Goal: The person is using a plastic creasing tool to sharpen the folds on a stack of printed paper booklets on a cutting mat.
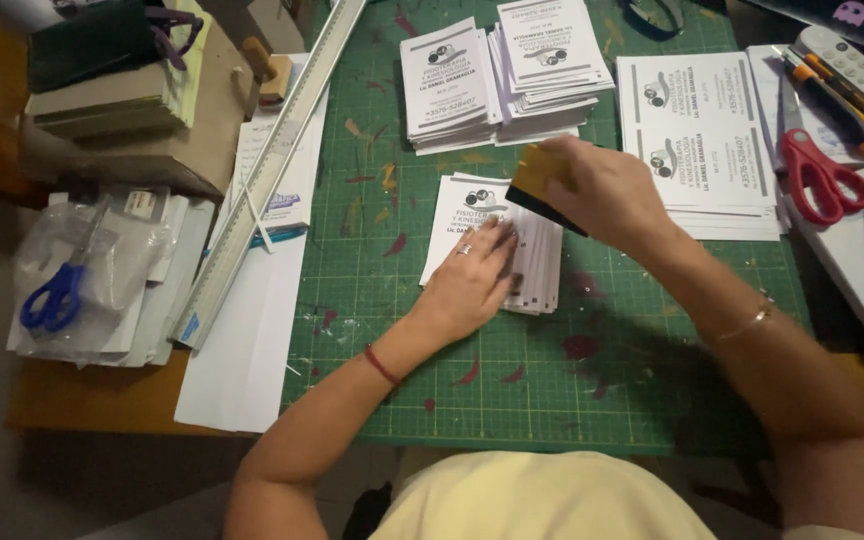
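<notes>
So the left hand (472, 280) is pressed flat, fingers spread, on top of a small stack of printed cards (497, 245) sitting about dead center on the green cutting mat (512, 370). The right hand (602, 190) hovers just above the stack at its 1 o'clock, fingers pinched shut around a yellow-and-black scraper block (540, 185), tilted with the dark edge pointing down toward the cards.

Around it: two more card piles (502, 80) at 12 o'clock, and a stack of uncut printed sheets (697, 140) at 2 o'clock. Red scissors (817, 175) and an orange utility knife (842, 95) sit further right at 3 o'clock. A long metal ruler (272, 170) runs diagonally at 9 o'clock, with blue scissors (52, 300) in a plastic bag well off to the left on the worktop (102, 400).
</notes>
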